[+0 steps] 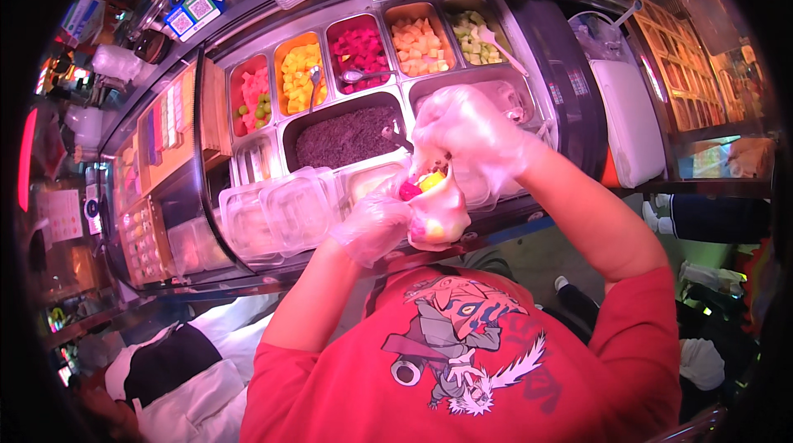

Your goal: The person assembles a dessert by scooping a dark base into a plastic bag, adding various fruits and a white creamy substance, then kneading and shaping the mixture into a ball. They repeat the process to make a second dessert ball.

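Observation:
Both my hands wear clear plastic gloves and hold a soft white stretchy wrapper point(447, 211) bulging with fruit. My left hand point(378, 220) grips its left side, beside pink and yellow fruit cubes that show at the opening. From above, my right hand point(468, 133) pinches the wrapper's upper edge and stretches it upward. Dark grains lie inside the opening. Just behind the hands, a steel pan of dark purple-black grains point(347, 136) has a utensil handle at its right edge. Part of another steel pan point(520, 93) is hidden by my right hand.
Pans of yellow cubes point(300, 68), magenta cubes point(359, 50), orange cubes point(418, 46) and green cubes point(474, 34) line the back. Clear plastic containers point(297, 207) sit at front left. A white lidded box point(626, 121) stands right. A person in white point(192, 375) is at lower left.

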A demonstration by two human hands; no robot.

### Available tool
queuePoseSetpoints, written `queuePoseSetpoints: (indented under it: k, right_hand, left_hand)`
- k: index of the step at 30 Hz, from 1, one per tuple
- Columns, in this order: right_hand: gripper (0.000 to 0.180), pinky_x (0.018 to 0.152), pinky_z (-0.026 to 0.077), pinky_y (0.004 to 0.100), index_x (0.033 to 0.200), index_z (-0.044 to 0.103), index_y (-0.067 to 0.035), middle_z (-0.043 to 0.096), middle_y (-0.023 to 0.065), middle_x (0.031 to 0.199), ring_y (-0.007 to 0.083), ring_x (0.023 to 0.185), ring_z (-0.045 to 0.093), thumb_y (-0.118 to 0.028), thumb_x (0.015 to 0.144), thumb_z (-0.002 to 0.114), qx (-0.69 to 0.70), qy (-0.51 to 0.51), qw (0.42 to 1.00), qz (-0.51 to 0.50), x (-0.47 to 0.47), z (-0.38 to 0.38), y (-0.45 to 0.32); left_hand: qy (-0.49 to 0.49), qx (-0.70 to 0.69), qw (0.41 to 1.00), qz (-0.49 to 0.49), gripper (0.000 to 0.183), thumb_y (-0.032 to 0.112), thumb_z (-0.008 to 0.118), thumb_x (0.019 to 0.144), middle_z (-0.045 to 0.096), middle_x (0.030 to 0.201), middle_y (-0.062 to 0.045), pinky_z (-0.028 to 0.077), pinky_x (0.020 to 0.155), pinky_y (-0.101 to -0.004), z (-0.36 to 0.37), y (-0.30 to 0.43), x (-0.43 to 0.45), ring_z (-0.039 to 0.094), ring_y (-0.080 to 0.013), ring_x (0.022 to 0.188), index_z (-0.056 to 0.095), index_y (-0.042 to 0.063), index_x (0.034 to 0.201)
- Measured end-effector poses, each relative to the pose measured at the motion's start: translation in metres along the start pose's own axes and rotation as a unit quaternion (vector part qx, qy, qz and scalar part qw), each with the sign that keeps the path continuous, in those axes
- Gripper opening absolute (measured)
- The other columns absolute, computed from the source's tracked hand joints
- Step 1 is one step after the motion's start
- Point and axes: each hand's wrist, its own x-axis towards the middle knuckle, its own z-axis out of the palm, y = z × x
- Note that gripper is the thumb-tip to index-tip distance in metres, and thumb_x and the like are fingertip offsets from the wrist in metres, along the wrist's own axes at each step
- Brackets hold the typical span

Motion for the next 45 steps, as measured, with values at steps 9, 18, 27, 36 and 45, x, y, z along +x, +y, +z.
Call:
queuePoseSetpoints:
  k: [9,18,27,36,45]
  right_hand:
    - [0.011,0.084,0.054,0.0296,0.095,0.073,0.000,0.072,0.0059,0.092,0.0149,0.087,0.069,-0.009,0.087,0.073,0.279,0.064,0.952,0.108,-0.005,-0.005,-0.021]
    - [0.018,0.072,0.051,0.0366,0.102,0.081,-0.011,0.077,0.0064,0.101,0.0219,0.077,0.067,-0.016,0.086,0.075,-0.240,0.065,0.918,-0.308,-0.025,0.026,0.007]
    - [0.058,0.100,0.034,0.0430,0.147,0.058,-0.025,0.054,0.0034,0.151,0.0236,0.110,0.057,-0.037,0.091,0.066,-0.522,0.195,0.792,-0.249,-0.086,0.083,0.023]
    - [0.017,0.087,0.054,0.0290,0.109,0.073,0.004,0.074,0.0062,0.102,0.0139,0.092,0.069,-0.003,0.094,0.068,0.317,0.302,0.895,0.086,-0.069,0.092,0.040]
    - [0.009,0.083,0.056,0.0298,0.105,0.069,0.002,0.071,0.0108,0.102,0.0189,0.094,0.069,0.000,0.097,0.064,0.377,0.423,0.822,-0.055,-0.053,0.103,0.059]
  left_hand:
    - [0.013,-0.013,1.000,-0.019,0.065,-0.005,0.063,0.071,0.066,0.120,-0.015,0.058,0.093,-0.0398,-0.014,0.004,0.003,0.070,-0.0276,0.106,0.051,-0.002,0.136]
    - [-0.121,-0.226,0.967,0.012,0.051,0.010,0.064,0.090,0.065,0.120,-0.018,0.060,0.065,-0.0404,-0.045,0.003,0.017,0.069,-0.0288,0.087,0.051,0.001,0.139]
    - [0.024,-0.258,0.957,0.134,0.060,-0.005,0.056,0.089,0.061,0.133,-0.016,0.061,0.095,-0.0448,-0.024,0.011,0.022,0.063,-0.0306,0.121,0.047,0.008,0.147]
    - [0.050,-0.157,0.952,0.259,0.072,-0.011,0.054,0.085,0.058,0.125,-0.010,0.062,0.086,-0.0479,0.001,0.003,0.042,0.062,-0.0313,0.122,0.043,0.015,0.151]
    - [0.059,-0.210,0.928,0.303,0.070,-0.019,0.052,0.083,0.058,0.135,-0.016,0.055,0.104,-0.0520,-0.032,-0.012,0.061,0.059,-0.0371,0.127,0.045,0.009,0.147]
